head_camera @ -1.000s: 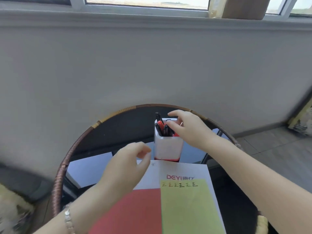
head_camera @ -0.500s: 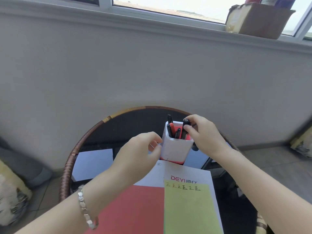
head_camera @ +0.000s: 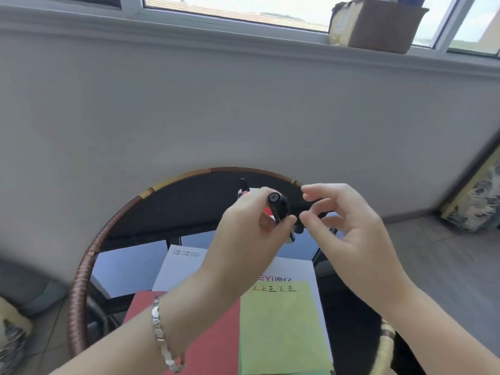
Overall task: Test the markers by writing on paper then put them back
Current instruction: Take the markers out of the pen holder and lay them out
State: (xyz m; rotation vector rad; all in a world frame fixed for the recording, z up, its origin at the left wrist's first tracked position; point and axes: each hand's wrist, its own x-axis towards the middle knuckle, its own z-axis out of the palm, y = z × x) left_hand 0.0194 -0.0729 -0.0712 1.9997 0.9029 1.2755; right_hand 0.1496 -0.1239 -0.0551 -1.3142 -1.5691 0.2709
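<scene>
"Starting nearest, what's on the table (head_camera: 81, 280)?"

"Red paper (head_camera: 211, 334) beside green paper (head_camera: 281, 334), which has marks written along its far edge."

"And the hands?"

"Above the papers, the left hand (head_camera: 243, 239) grips a black marker (head_camera: 280, 209). The right hand (head_camera: 349, 234) is just beside it, fingers curled; I can't tell if it holds anything. Another marker (head_camera: 242, 183) pokes up behind."

A pale grey wall (head_camera: 243, 104) fills the view. A bright window (head_camera: 230, 9) sits at 12 o'clock, a cardboard box (head_camera: 378, 25) at 1, grey floor (head_camera: 446, 253) at 4, and a wicker-rimmed round table (head_camera: 77, 293) at 6.
</scene>
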